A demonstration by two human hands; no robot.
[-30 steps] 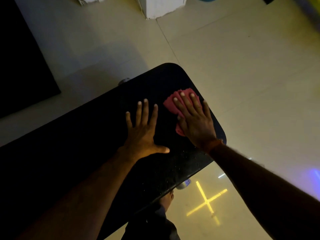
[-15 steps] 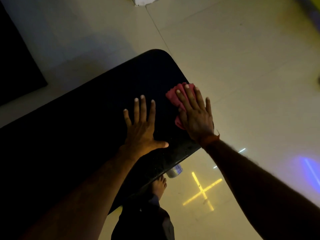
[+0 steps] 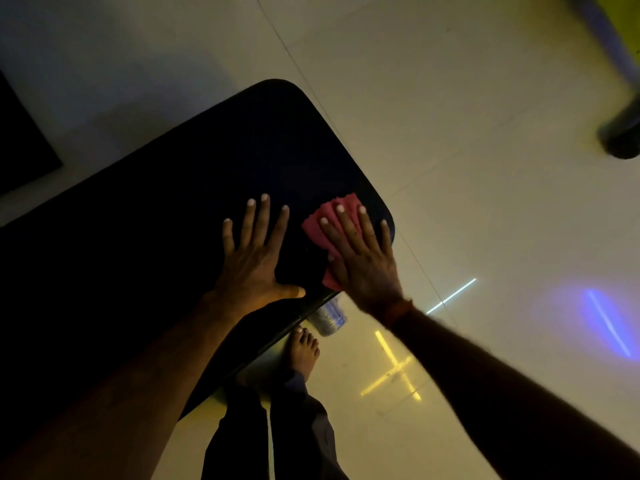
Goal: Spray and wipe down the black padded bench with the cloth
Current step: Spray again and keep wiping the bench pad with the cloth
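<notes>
Red cloth (image 3: 327,221) lies flat on the black padded bench (image 3: 138,258), near its rounded right end and close to the near edge — pinned under the right hand (image 3: 363,263). Right hand is palm-down with fingers (image 3: 346,225) spread and extended over the cloth, pressing rather than pinching; cloth sticks out past the fingertips at the far side and past the thumb side of the palm toward the near edge. Left hand (image 3: 252,268) just beside it, flat on bare bench padding, fingers splayed, thumb out toward the cloth, not touching it. An orange band shows at the right wrist. Under the bench edge a bare foot (image 3: 304,351) stands on the pale tiled floor (image 3: 467,150) — a clear bottle (image 3: 329,318) partly hidden just beside it. Lighting dim, bench surface detail hard to read.
</notes>
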